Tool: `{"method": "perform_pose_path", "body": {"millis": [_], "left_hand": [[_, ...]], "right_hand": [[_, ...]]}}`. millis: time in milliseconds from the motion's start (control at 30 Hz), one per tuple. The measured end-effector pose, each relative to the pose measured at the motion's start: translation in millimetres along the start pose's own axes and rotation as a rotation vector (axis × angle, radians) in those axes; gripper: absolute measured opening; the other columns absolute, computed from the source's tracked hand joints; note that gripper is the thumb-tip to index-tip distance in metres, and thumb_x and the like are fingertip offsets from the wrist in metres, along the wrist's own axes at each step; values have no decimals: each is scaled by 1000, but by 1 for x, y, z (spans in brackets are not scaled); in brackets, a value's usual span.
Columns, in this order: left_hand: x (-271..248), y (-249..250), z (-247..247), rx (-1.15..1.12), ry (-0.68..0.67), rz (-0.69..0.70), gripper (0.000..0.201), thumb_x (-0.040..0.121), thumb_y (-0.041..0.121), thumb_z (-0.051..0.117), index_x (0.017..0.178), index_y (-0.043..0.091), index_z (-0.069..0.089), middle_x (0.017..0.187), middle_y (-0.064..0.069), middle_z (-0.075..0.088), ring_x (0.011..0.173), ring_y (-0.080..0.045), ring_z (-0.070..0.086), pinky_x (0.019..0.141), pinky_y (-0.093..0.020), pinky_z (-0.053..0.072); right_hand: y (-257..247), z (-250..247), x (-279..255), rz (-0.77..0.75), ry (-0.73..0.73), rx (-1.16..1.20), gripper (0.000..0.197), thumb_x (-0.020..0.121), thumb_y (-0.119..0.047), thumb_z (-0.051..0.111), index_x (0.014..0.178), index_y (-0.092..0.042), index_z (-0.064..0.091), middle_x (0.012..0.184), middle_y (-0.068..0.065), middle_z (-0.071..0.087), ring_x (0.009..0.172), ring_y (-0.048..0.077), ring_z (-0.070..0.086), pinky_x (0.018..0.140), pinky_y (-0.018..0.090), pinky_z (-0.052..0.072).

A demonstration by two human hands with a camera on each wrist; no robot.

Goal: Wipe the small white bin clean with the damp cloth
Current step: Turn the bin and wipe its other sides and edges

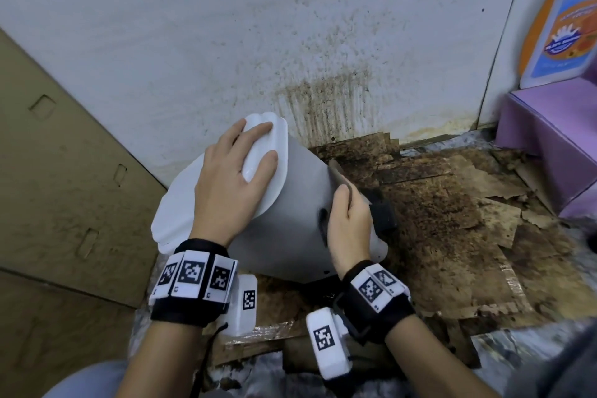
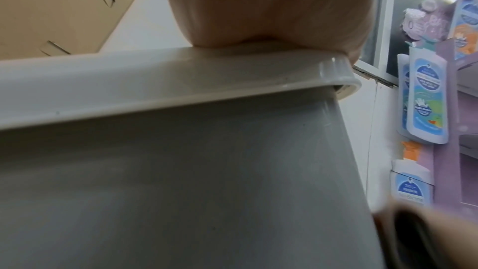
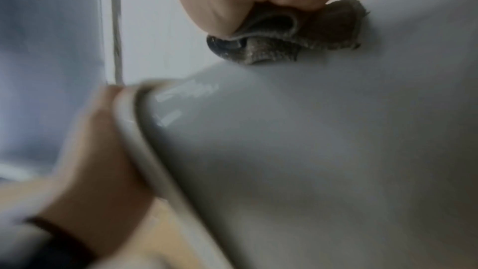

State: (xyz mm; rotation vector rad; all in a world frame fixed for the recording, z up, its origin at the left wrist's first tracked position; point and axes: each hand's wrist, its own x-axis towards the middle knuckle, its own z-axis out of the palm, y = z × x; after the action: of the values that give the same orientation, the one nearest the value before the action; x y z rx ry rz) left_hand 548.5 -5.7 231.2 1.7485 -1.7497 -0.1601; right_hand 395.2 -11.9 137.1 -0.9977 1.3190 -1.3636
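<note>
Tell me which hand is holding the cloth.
The right hand grips the brown cloth against the bin's side; the left hand only rests flat on the lid.

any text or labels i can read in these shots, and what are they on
No words can be read here.
Blue and orange display card: print too blurred.
Blue-labelled bottles: label text too blurred.
Wrist bands: square black-and-white code markers only, no words.
White bin and cloth: no print visible.
</note>
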Motion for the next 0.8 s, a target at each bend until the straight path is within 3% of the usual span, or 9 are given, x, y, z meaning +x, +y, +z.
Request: {"method": "perform_pose_path", "body": {"millis": [200,267,333,400,467,533,600,733,800], "left_hand": [[-3,19,15,7,-12,32,62,99,58,35,155,32,35,160,12,38,144,-12,34,116,-35,31],[-4,30,22,-67,-12,26,57,103,51,28,152,25,41,157,10,43,142,-10,35,117,-32,29],[-4,39,29,-226,-15,-8,54,103,46,25,146,24,49,151,12,48,138,-4,37,115,-21,26],[-2,45,33,-334,-15,-14,48,103,40,29,138,21,56,143,11,54,134,-3,42,113,-17,29],[0,48,35,-364,11,11,36,102,28,42,130,17,62,132,7,60,127,-6,50,111,-26,38],[1,51,35,-450,26,-17,26,100,14,52,122,16,67,124,7,66,120,-4,57,108,-28,44],[1,53,31,-540,6,-43,24,99,6,55,113,16,71,115,8,72,115,-1,62,106,-25,48],[-4,43,21,-467,9,-74,18,98,13,59,107,23,71,111,13,73,112,0,63,104,-20,46],[-9,28,16,-293,53,-101,17,97,21,62,113,23,67,118,10,68,116,-6,58,106,-27,43]], "right_hand": [[-68,1,6,-20,-155,353,37,108,-27,36,132,-26,64,127,-11,69,121,6,62,109,39,47],[-78,-1,10,-75,-192,283,37,107,-31,37,135,-29,61,135,-14,64,127,1,56,113,37,43],[-78,-7,16,-112,-215,175,39,107,-34,37,140,-30,57,144,-14,53,131,-4,49,116,34,38],[-73,-15,23,-138,-223,84,43,105,-39,39,144,-31,53,148,-11,48,131,-6,47,115,28,38],[-68,-25,30,-185,-237,-43,54,98,-51,42,149,-34,47,138,-7,46,125,3,50,110,29,40],[-68,-33,32,-206,-261,-170,61,95,-59,45,152,-38,40,128,-4,41,123,18,51,109,39,43],[-67,-41,31,-198,-276,-223,62,97,-59,48,154,-39,34,135,-4,36,132,18,44,113,42,40],[-69,-57,34,-190,-287,-295,71,92,-64,55,154,-44,30,145,-8,30,144,17,28,116,40,33],[-72,-68,39,-146,-287,-370,73,92,-64,56,155,-43,28,143,-6,32,143,18,27,113,38,32]]}}
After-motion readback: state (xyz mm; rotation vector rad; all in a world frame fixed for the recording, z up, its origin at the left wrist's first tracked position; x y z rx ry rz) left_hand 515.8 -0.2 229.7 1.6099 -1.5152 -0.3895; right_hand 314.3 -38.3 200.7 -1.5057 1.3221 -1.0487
